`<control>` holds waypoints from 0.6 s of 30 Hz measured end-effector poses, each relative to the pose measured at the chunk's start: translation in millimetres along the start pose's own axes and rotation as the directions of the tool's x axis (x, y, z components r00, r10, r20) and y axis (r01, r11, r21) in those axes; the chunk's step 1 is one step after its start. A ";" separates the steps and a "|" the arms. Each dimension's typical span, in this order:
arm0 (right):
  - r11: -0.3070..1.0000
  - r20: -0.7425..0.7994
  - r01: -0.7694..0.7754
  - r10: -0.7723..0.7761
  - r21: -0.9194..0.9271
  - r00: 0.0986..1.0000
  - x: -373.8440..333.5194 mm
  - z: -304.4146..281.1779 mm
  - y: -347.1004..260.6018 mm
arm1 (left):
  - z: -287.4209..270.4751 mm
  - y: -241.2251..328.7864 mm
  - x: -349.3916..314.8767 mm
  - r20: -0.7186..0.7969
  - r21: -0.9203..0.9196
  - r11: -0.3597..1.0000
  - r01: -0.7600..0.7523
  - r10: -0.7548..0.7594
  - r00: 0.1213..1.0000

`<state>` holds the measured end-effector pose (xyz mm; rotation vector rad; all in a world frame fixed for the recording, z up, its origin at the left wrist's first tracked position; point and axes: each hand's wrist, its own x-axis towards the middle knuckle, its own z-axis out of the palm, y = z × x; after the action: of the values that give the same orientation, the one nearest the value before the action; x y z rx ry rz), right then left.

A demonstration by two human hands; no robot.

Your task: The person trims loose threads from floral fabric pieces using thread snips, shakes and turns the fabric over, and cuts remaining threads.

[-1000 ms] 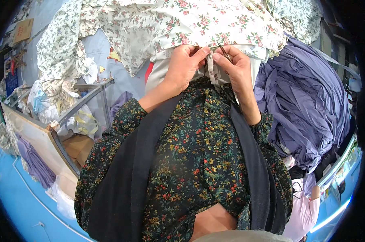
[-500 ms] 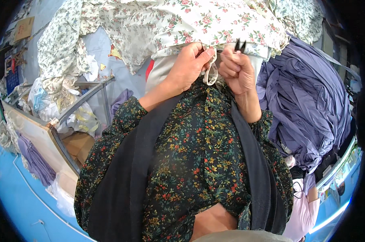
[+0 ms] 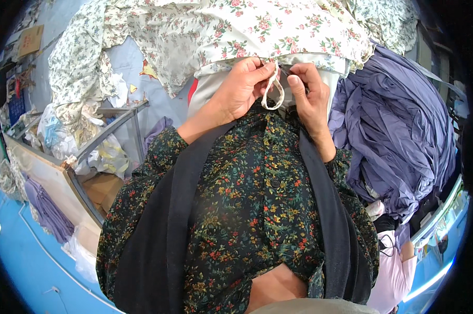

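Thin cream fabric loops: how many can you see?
1: the thin cream fabric loop hangs from the bare left hand; more may be hidden under the white pink-flowered cloth.

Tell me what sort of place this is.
Probably a sewing workshop: floral fabric spread ahead, a purple cloth heap to the right, and a pale fabric loop in the left hand.

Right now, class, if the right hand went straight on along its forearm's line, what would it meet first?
Probably the near edge of the floral cloth, just beyond the right hand's fingers; depth is unclear, so it might pass over or under that edge.
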<state>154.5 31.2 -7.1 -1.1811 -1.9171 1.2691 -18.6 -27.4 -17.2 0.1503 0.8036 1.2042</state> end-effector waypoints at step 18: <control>0.906 0.019 -0.123 0.126 0.405 0.992 6.5 4.5 9.7 | -1.8 -0.7 3.6 0.076 -0.119 0.990 0.076 -0.067 0.995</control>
<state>151.4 36.6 -17.9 -1.0955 -1.4874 1.6319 -18.7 -25.1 -20.5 0.0636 0.6657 1.1699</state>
